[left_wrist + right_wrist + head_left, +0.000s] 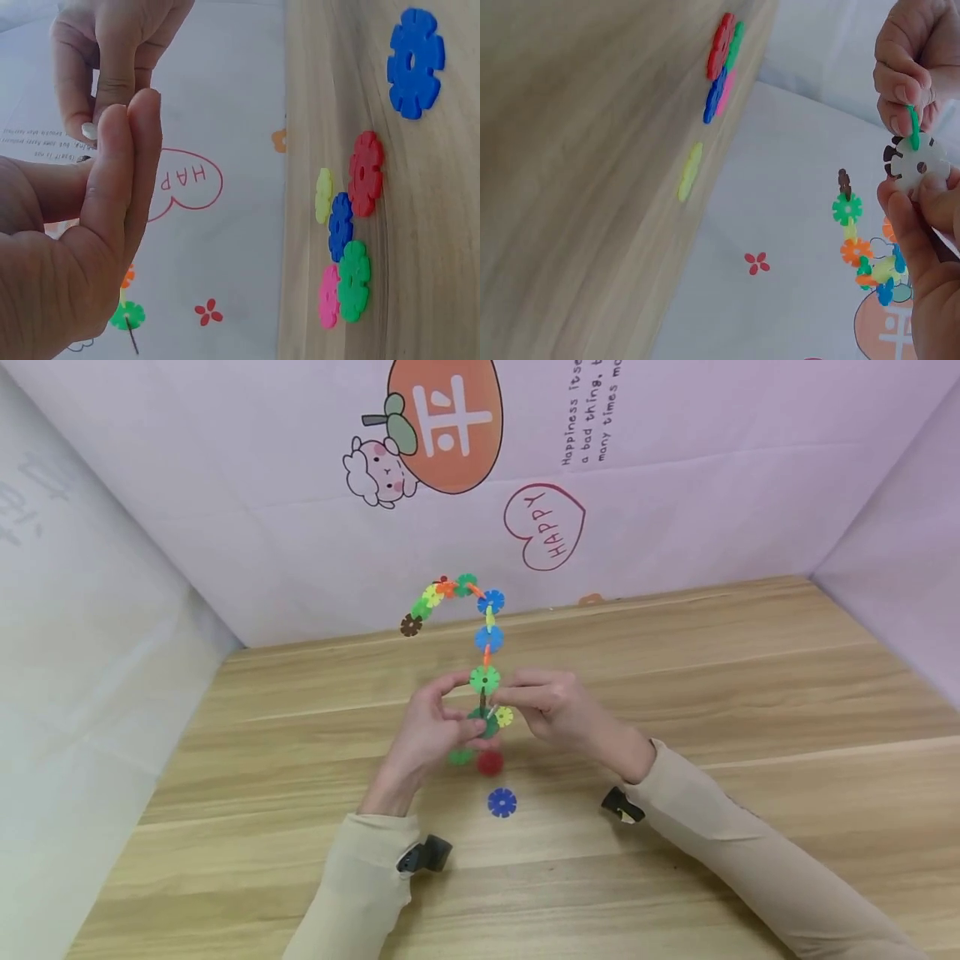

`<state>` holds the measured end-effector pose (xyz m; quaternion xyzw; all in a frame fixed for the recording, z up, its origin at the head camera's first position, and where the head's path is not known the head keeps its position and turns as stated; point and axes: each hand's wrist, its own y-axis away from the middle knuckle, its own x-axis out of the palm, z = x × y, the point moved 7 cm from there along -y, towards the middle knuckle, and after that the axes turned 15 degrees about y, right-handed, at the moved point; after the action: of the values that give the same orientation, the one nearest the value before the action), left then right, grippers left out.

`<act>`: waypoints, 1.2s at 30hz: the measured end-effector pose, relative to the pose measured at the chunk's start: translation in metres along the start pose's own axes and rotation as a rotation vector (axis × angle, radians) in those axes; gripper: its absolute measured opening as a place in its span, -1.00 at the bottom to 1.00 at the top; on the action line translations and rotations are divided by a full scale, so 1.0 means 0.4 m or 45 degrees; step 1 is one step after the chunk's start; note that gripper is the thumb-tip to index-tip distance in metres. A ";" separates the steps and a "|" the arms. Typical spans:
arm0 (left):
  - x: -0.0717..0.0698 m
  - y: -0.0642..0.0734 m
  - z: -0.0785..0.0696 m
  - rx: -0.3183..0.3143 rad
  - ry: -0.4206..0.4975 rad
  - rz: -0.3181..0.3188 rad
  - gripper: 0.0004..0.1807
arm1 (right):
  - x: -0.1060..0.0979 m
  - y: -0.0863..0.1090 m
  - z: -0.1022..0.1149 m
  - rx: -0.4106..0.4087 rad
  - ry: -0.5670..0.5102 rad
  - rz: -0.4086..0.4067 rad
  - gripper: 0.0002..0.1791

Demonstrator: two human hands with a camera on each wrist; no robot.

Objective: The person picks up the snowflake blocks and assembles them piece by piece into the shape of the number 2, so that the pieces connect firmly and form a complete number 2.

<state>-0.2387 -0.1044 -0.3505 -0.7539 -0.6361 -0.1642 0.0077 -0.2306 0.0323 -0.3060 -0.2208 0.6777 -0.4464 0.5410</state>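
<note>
Flower-shaped plastic discs, joined edge to edge, form a long chain [489, 639] that arches up between the hands and ends in a brown disc [410, 625] at upper left. My left hand [431, 727] pinches the green disc [480, 724] at the chain's lower end. From the other side, my right hand [562, 706] pinches a white disc [906, 178] between thumb and fingers. The right wrist view shows the green disc [914, 127] edge-on, overlapping the white one's rim, with a dark brown disc [889, 154] partly hidden behind. Fingers cover most of the white disc in the left wrist view.
Loose discs lie on the wooden table [675, 677] below the hands: blue [502, 802], red [491, 764], yellow [505, 717], green [354, 285], pink [328, 300] and a second blue [340, 232]. A printed white cloth [675, 510] hangs behind the table.
</note>
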 end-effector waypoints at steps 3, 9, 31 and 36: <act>-0.003 -0.001 -0.004 0.015 0.003 0.000 -0.31 | 0.000 -0.004 0.003 0.000 0.016 0.006 -0.71; 0.006 0.001 -0.011 0.085 -0.023 0.173 -0.41 | -0.002 -0.006 0.000 -0.010 0.032 0.073 -0.64; -0.005 -0.003 -0.011 0.068 0.036 0.337 -0.44 | 0.004 0.002 0.015 -0.125 0.042 0.182 -0.64; 0.005 0.001 -0.010 0.023 0.060 0.413 -0.42 | 0.006 0.002 0.016 -0.125 0.050 0.152 -0.65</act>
<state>-0.2389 -0.1034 -0.3460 -0.8425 -0.5072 -0.1727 0.0559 -0.2251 0.0286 -0.3081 -0.1974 0.7213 -0.3837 0.5418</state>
